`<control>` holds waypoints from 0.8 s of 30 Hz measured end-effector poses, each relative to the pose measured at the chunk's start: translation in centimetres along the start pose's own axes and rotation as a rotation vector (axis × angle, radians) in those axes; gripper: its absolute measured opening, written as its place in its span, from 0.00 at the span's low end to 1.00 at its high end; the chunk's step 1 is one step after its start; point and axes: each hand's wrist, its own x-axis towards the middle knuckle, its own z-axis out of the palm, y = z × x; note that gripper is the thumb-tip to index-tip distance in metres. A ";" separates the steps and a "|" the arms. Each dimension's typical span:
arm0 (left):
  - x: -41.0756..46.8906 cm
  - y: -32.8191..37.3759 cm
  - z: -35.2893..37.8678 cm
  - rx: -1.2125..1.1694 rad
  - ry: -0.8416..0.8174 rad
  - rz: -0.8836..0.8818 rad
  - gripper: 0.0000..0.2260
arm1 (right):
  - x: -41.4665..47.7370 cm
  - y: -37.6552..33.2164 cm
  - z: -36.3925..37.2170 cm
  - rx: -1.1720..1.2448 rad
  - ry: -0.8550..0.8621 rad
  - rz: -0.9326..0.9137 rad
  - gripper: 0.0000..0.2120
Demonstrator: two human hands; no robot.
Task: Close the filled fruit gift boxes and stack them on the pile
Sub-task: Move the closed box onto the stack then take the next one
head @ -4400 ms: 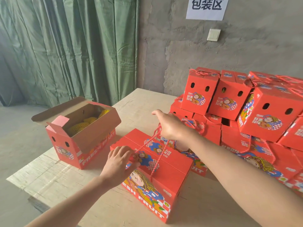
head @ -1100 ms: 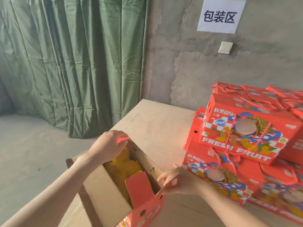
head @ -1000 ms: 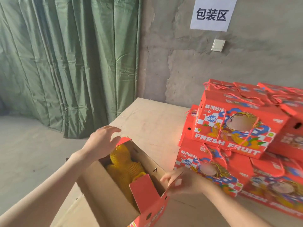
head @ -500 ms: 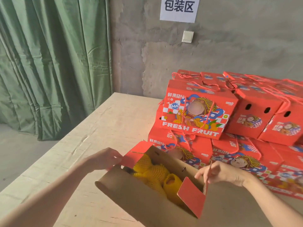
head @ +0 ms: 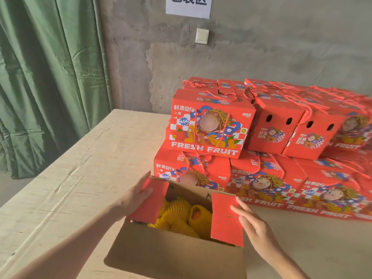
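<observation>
On the near surface (head: 96,158), just before the pile (head: 211,125), the left hand (head: 130,200) and right hand (head: 255,228) are pressing straight, ungripping fingers against the open box's (head: 173,256) end flaps (head: 225,218), folding them inward over the netted fruit (head: 179,210).

"FRESH FRUIT", "666" and "鲜果" stand on the front of the top box (head: 211,125), centre right. The lower boxes (head: 261,184) repeat them. The wall sign (head: 188,6) at the top edge is cut off and cannot be read.

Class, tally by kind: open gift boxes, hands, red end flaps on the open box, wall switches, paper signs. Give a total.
Open gift box: 1
Hands: 2, left hand and right hand
Red end flaps: 2, left flap and right flap
Wall switch: 1
Paper sign: 1
Total: 7
</observation>
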 end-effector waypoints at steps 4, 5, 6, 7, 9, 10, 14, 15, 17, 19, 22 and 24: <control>-0.3 -0.5 1.1 -0.138 0.087 0.028 0.20 | -0.4 -0.2 0.2 -0.146 0.108 -0.125 0.15; -0.3 -0.3 1.2 -0.109 0.113 0.038 0.20 | -0.4 -0.5 0.2 -0.153 0.089 -0.133 0.16; -0.3 -0.2 1.2 -0.078 0.142 0.051 0.20 | -0.4 -0.8 0.0 -0.142 0.043 -0.123 0.18; -0.2 0.0 1.4 -0.055 0.169 0.060 0.21 | -0.5 -1.0 -0.4 -0.122 -0.026 -0.088 0.21; -0.1 0.1 1.5 -0.025 0.196 0.075 0.21 | -0.8 -0.9 -1.3 -0.111 -0.229 0.013 0.31; -0.2 0.0 1.6 -0.003 0.200 0.080 0.21 | -1.1 -0.7 -1.8 -0.140 -0.325 0.038 0.35; -0.9 -1.2 1.9 -0.019 0.253 0.062 0.19 | -1.3 -0.5 -2.5 -0.198 -0.499 0.048 0.47; -1.2 -1.4 2.1 -0.035 0.285 0.070 0.18 | -1.1 -0.6 -2.6 -0.171 -0.496 0.051 0.46; -2.2 -1.6 2.4 -0.092 0.308 0.111 0.16 | -0.5 -1.1 -2.8 -0.092 -0.501 0.093 0.46; -3.4 -2.0 2.5 -0.297 0.190 0.188 0.14 | 0.0 -1.6 -3.2 0.002 -0.468 0.148 0.48; -4.5 -2.0 1.8 -0.588 0.166 0.053 0.12 | 0.1 -1.9 -2.4 0.108 -0.202 0.215 0.33; -4.6 -2.3 1.1 -0.665 0.114 -0.078 0.16 | 0.0 -1.9 -1.0 0.175 -0.002 0.241 0.13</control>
